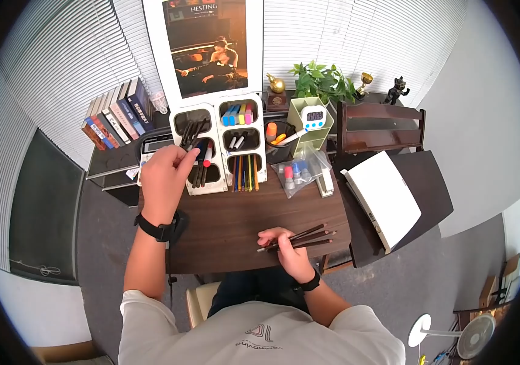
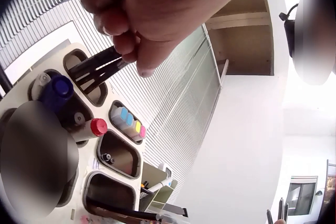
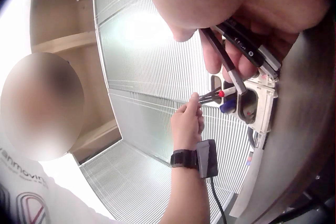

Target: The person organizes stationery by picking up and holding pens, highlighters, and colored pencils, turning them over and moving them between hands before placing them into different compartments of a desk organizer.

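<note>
My left hand (image 1: 168,170) pinches several slim black pens (image 2: 100,69) between thumb and fingers. Their far ends reach into the upper left compartment of a white desk organizer (image 1: 219,137). Just below, a red-capped marker (image 2: 98,127) and a blue-capped marker (image 2: 63,86) stick out of another compartment. Over the table's front edge, my right hand (image 1: 291,254) grips several dark pencils (image 1: 311,234) with silver ends, fanned toward the right. In the right wrist view, the fingers curl round these pencils.
Colored pencils (image 1: 246,173) and highlighters (image 1: 237,115) fill other compartments. Right of the organizer stand a pen cup (image 1: 278,146), a green holder (image 1: 308,115) with a timer, a clear bag (image 1: 299,176) and a stapler (image 1: 325,182). Books (image 1: 120,115) stand at the left.
</note>
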`<action>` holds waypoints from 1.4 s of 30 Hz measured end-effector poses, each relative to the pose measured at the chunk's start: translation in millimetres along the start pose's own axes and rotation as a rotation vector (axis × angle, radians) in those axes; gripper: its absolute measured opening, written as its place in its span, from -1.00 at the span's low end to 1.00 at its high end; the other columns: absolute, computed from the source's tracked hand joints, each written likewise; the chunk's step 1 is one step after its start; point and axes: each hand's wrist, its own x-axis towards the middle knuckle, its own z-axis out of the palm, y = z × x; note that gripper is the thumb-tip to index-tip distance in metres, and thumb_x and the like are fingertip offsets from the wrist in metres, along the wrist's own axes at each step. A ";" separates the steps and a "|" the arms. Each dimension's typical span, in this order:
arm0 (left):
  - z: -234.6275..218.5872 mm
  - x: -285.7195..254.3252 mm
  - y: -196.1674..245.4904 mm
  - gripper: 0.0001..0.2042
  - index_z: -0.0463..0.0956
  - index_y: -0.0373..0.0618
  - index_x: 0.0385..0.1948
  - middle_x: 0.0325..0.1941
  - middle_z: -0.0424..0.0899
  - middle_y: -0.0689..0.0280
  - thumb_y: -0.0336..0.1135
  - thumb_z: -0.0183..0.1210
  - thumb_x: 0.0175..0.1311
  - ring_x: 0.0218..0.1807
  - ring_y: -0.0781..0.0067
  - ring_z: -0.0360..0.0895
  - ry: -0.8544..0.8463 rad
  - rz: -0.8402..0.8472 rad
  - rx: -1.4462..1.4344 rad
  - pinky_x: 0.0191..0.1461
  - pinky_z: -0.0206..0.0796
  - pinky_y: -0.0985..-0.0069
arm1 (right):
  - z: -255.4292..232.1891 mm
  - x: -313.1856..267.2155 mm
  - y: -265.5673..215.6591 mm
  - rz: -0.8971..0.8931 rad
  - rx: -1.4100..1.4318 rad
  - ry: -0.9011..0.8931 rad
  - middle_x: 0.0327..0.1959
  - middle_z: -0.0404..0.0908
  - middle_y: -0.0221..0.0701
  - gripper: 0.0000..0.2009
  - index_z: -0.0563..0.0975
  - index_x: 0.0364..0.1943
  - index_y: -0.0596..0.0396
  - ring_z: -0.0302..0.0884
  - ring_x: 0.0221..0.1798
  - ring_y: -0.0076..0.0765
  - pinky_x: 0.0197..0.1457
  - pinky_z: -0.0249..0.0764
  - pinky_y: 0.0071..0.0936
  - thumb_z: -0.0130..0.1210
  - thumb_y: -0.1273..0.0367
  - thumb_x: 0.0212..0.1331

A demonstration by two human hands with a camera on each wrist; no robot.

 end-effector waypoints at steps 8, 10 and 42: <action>7.8 -90.4 49.0 -0.78 0.71 -0.09 -0.34 -0.38 0.69 0.23 -0.15 0.43 0.28 -0.33 0.16 0.68 -0.626 -0.010 -0.370 -0.26 0.51 0.28 | 1.2 -0.1 1.3 -0.037 -0.009 0.023 -0.02 0.68 -0.25 -0.51 0.63 0.09 0.28 0.60 0.02 -0.36 0.22 0.49 -0.35 -0.19 0.12 0.69; 16.3 -125.2 57.3 -0.79 0.70 -0.06 -0.24 -0.33 0.69 0.26 -0.15 0.41 0.30 -0.27 0.13 0.71 -0.806 -0.035 -0.463 -0.23 0.53 0.25 | 0.0 2.4 4.3 -0.170 -0.093 0.033 -0.01 0.65 -0.24 -0.50 0.65 0.05 0.26 0.57 -0.02 -0.35 0.18 0.48 -0.34 -0.20 0.10 0.69; 5.5 3.5 -0.4 -0.81 0.64 -0.22 -0.39 -0.53 0.61 0.22 -0.30 0.39 0.33 -0.53 0.26 0.54 -0.018 0.085 0.115 -0.42 0.33 0.38 | -0.9 2.2 -3.7 -0.060 -0.038 -0.052 -0.10 0.62 -0.27 -0.34 0.66 0.06 0.30 0.53 -0.10 -0.41 0.01 0.45 -0.42 -0.28 -0.07 0.67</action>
